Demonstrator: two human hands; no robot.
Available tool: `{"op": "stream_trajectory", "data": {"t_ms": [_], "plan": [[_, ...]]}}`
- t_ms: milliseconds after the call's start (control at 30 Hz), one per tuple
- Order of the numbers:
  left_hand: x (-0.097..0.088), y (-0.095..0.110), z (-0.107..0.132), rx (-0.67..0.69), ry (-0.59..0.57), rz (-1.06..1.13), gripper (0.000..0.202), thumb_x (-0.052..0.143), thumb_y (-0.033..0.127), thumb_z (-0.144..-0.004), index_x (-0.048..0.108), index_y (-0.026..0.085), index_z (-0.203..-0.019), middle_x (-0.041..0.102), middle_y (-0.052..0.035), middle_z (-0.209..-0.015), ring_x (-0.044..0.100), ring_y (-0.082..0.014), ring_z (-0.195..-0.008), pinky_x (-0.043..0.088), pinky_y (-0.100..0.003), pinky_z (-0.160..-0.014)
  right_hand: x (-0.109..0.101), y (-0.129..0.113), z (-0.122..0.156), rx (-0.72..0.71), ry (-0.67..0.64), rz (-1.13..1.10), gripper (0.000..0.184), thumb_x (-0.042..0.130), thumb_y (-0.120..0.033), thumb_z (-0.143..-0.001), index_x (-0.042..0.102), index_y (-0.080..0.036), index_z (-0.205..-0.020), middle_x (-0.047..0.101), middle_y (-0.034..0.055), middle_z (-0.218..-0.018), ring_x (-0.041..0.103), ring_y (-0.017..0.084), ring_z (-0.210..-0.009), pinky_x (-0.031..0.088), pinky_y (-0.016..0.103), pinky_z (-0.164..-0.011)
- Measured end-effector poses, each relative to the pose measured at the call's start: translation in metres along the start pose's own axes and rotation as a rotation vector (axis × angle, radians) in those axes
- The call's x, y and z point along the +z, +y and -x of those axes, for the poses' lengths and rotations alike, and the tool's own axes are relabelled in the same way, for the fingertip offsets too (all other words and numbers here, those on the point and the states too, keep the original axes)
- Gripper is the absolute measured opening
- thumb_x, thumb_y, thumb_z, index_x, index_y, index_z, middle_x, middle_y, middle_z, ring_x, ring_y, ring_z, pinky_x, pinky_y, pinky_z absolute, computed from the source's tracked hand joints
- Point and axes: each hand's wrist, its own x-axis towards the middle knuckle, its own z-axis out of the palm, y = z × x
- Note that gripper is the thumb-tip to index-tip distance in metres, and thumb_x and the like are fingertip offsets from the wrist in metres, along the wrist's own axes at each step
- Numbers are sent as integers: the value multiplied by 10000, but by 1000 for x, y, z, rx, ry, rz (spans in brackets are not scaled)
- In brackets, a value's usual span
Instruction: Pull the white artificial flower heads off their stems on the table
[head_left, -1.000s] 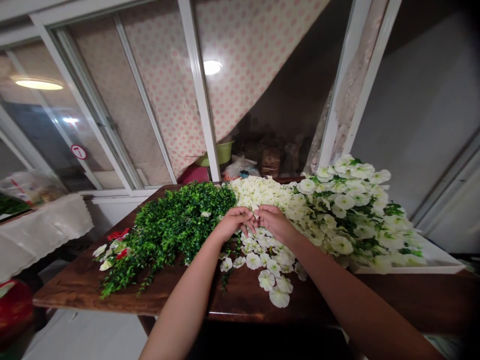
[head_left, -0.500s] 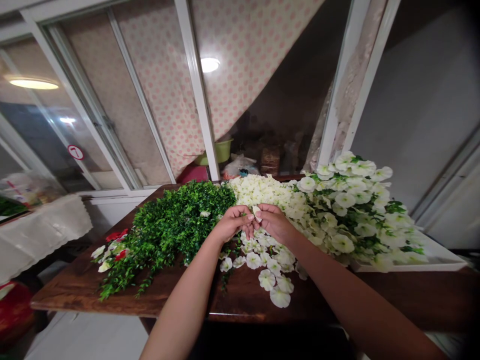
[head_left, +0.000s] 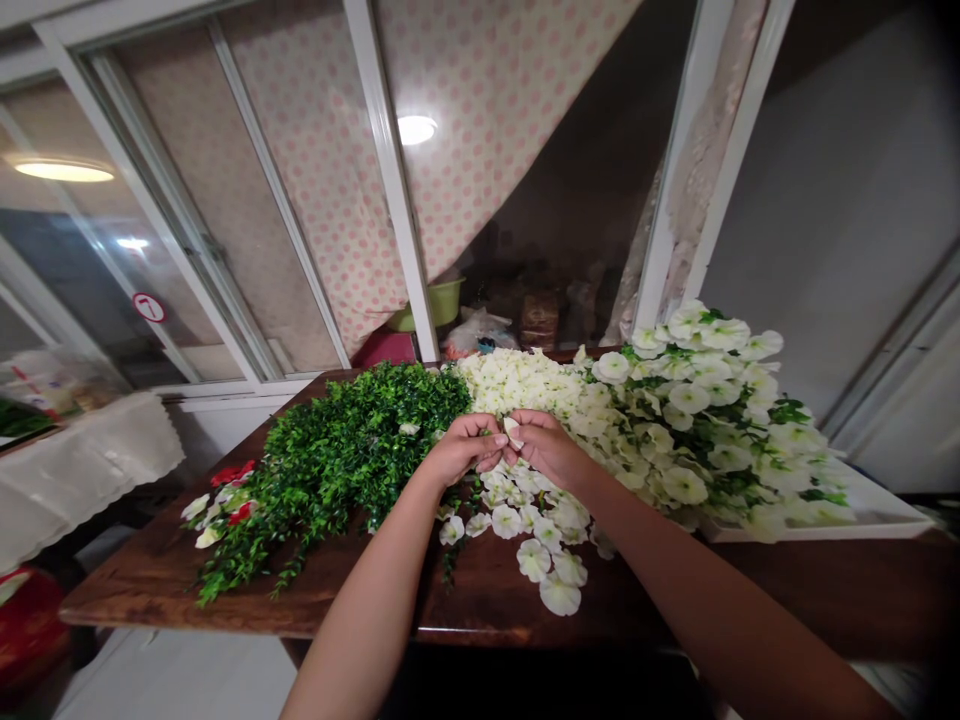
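- At the far left I see a white cloth (head_left: 82,470) with a scalloped edge, draped over a separate surface and well apart from the hands.
- Behind it stands a sliding window frame (head_left: 169,230), and a pink-dotted curtain (head_left: 300,170) hangs beyond that.
- On the wooden table (head_left: 150,595), a few red artificial flowers (head_left: 232,490) lie at the near-left end, touching a mound of green artificial foliage (head_left: 337,460).
- My left hand (head_left: 457,450) sits just beside that foliage, its fingers (head_left: 487,432) curled inward and closed toward the other hand.
- A small white blossom (head_left: 511,430) is pinched where the two hands meet, above the table.
- My right hand (head_left: 547,448) is bent in, with its fingers (head_left: 529,420) closed on that blossom too.
- Below the hands, loose white blooms (head_left: 532,535) lie spread on the bare wood.
- To the right, a heap of white flowers with green leaves (head_left: 690,420) rests partly on a white tray (head_left: 885,515).
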Motion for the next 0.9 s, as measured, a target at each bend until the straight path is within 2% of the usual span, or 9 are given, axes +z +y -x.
{"op": "stream_trajectory", "data": {"t_ms": [267,533,733,900], "plan": [[-2,-1,0,-8,11,29,255,724,251,-743,507,133,-678,618,-35,-576,383,-44,-380,231,-192,-412,1,1,0,-12,-23,-49,151,614,-201,-760,547,-178,-626,534,-23,-566,544,131,-506,422,285,-552],[-4,-1,0,-20,4,14,243,718,235,-739,511,131,-666,599,-30,-549,387,-51,-377,202,-195,-416,-1,2,0,5,-31,-16,137,650,-224,-751,564,-170,-659,533,-24,-577,544,129,-513,418,281,-549],[-4,-1,-1,-41,19,25,259,723,238,-724,500,138,-639,483,32,-439,397,-65,-371,203,-190,-425,-1,0,0,31,-32,15,146,691,-239,-734,582,-168,-670,529,-29,-567,555,132,-527,444,284,-555],[-4,-2,-2,-44,9,48,237,711,221,-724,504,134,-647,520,18,-476,383,-55,-368,231,-195,-430,0,-3,0,40,-11,37,178,723,-272,-715,593,-163,-661,547,-26,-575,553,126,-528,453,283,-559]]}}
